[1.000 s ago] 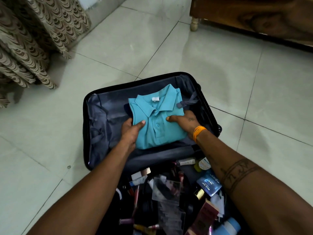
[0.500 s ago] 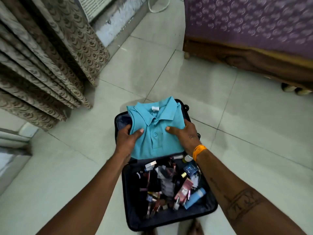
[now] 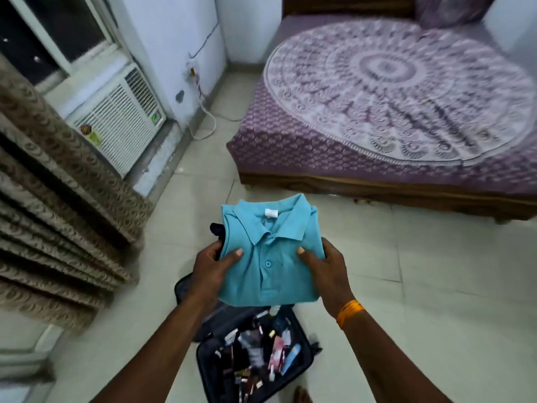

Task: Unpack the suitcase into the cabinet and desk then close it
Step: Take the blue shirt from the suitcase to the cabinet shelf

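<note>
Open passage: pale tiled floor (image 3: 421, 286), bare ahead and to the right. Left flank blocked by beige patterned curtain folds (image 3: 58, 228) and white window air conditioner (image 3: 116, 123). Ahead-right: wooden bed with purple mandala cover (image 3: 392, 112). Underfoot: open black suitcase (image 3: 209, 362) (lower half crowded with small cosmetics).

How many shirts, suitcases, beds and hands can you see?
Shirt: 1
Suitcase: 1
Bed: 1
Hands: 2, left hand and right hand, both holding the shirt
Total: 5
</note>
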